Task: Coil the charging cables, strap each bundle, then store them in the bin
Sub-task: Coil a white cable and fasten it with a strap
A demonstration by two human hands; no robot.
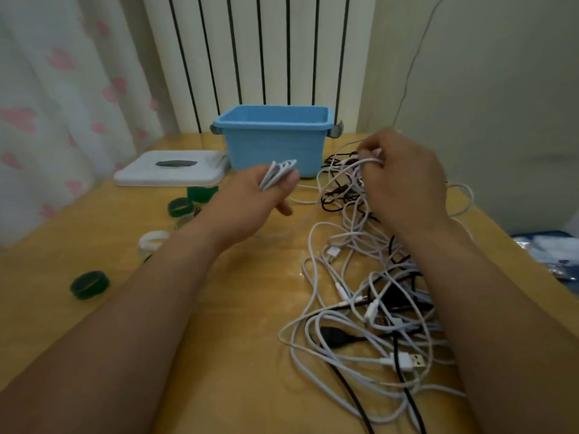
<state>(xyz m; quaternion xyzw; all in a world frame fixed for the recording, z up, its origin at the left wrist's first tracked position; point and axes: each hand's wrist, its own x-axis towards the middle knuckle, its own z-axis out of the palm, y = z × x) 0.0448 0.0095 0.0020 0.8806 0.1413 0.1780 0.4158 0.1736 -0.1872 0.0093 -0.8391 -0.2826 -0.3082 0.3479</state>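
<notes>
Blue bin (272, 142), green straps (89, 283), white and black cables (360, 308), pink-hearted curtain (47, 104).

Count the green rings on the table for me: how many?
3. One green ring lies alone at the near left; two sit just before the white lid. The left hand may hide more.

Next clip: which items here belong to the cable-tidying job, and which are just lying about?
Job: coiled white cable in left hand; tangled cables, right hand gripping strands; green strap rings; blue bin.
Lying about: flat white lid; plastic packets; radiator.
</notes>
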